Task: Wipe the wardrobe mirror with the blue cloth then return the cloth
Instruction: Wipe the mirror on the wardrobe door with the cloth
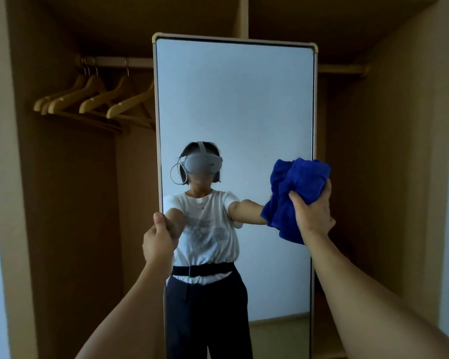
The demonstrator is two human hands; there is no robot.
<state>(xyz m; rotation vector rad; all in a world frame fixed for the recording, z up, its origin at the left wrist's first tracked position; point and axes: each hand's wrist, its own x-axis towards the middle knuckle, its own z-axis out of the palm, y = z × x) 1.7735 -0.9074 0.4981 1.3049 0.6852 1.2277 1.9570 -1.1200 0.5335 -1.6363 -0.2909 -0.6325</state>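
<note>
A tall mirror in a light wooden frame stands upright in the open wardrobe, filling the middle of the view. My left hand grips its left edge at mid height, thumb on the frame. My right hand is closed on a bunched blue cloth and presses it against the glass by the mirror's right edge. Part of the cloth hangs down below my fingers. The glass reflects a person in a white T-shirt and dark trousers with both arms stretched out.
The brown wardrobe surrounds the mirror, its side walls close on both sides. Several wooden hangers hang on the rail at upper left. A second rail runs bare at upper right.
</note>
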